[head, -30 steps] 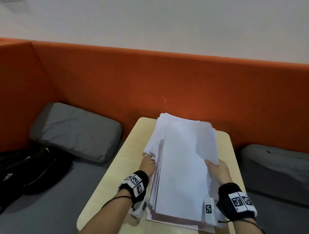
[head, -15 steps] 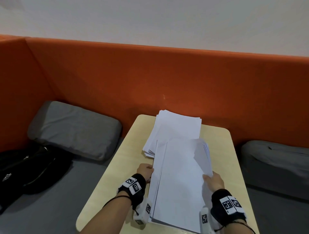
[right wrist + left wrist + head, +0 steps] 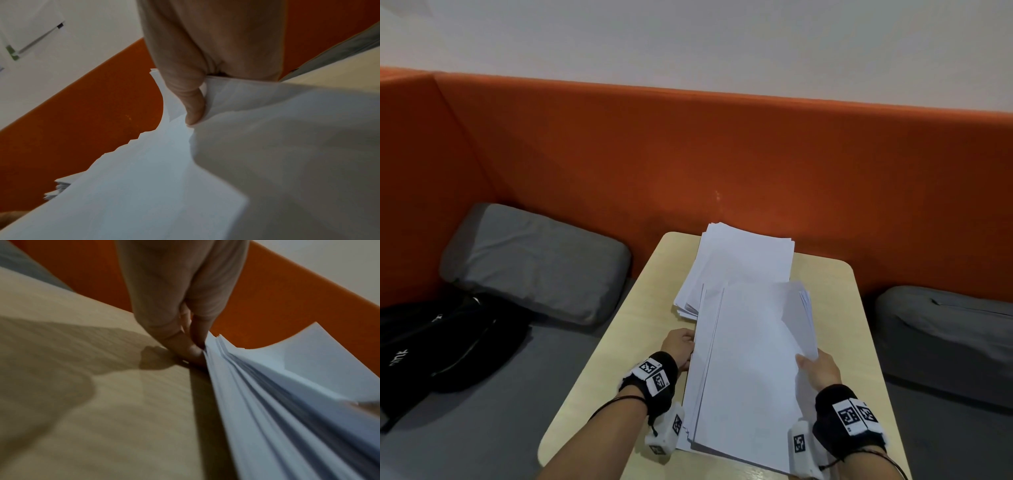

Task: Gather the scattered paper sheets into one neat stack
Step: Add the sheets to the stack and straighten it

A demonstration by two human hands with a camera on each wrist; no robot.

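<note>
A sheaf of white paper sheets (image 3: 750,370) is held over the near half of the light wooden table (image 3: 633,329). My left hand (image 3: 681,346) grips its left edge, fingers pinching the fanned sheet edges (image 3: 222,353) right at the tabletop. My right hand (image 3: 815,368) grips the right edge, thumb (image 3: 193,104) on top, and the sheets curl upward there. A second pile of white sheets (image 3: 743,260) lies loosely fanned at the far end of the table, partly under the held sheaf.
An orange padded wall (image 3: 722,154) stands right behind the table. A grey cushion (image 3: 534,260) and a black bag (image 3: 441,346) lie on the bench at left. Another grey cushion (image 3: 945,335) is at right. Bare tabletop shows on both sides of the paper.
Both hands have drawn the held sheaf toward me, uncovering the far pile. Over the last half second the hands and sheaf have barely moved.
</note>
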